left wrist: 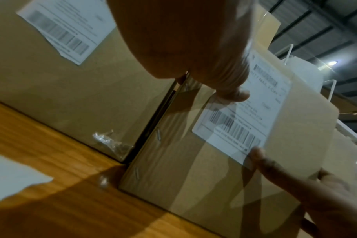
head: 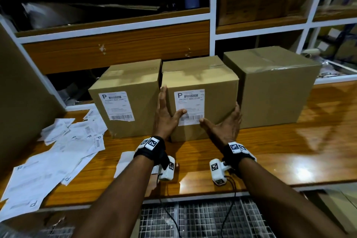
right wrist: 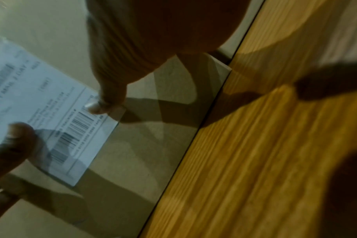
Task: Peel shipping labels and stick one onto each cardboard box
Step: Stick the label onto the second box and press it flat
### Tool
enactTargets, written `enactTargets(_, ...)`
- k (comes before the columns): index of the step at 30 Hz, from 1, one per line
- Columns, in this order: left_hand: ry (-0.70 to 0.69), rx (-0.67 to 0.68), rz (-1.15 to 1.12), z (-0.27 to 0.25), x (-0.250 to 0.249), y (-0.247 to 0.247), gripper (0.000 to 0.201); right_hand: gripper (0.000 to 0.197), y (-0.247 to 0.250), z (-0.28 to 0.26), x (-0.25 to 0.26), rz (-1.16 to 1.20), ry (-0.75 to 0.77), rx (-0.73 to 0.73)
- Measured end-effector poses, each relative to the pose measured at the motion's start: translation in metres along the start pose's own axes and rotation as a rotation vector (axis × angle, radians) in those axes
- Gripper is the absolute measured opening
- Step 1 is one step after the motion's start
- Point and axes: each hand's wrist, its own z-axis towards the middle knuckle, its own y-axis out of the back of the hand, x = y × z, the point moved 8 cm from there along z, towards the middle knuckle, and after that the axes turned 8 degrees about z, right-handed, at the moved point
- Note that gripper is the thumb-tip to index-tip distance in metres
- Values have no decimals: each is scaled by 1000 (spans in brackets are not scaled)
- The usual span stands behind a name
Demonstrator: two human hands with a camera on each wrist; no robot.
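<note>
Three brown cardboard boxes stand in a row on the wooden table. The left box carries a white shipping label. The middle box carries another label. No label shows on the right box. My left hand lies against the middle box's left edge, fingers straight, with its thumb pressing the label. My right hand lies against the box's right edge, and its thumb touches the label's lower right corner.
Loose label sheets lie scattered over the table's left part, and one more sheet sits under my left wrist. A large cardboard panel leans at the far left. White-framed shelves rise behind the boxes. Wire mesh lies below the front edge.
</note>
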Motion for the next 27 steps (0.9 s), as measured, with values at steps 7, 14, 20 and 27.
enactTargets(7, 210, 3, 79, -23, 33, -10, 115, 147, 1, 2, -5, -9, -60, -7)
enactTargets(14, 251, 128, 188, -35, 36, -12, 113, 147, 5, -1, -2, -28, -48, 68)
enactTargets(20, 267, 229, 193, -38, 32, -9, 118, 147, 7, -7, 6, -49, -61, 57)
enactTargets(27, 392, 194, 172, -37, 26, -12, 106, 144, 6, -11, 10, -82, -86, -27)
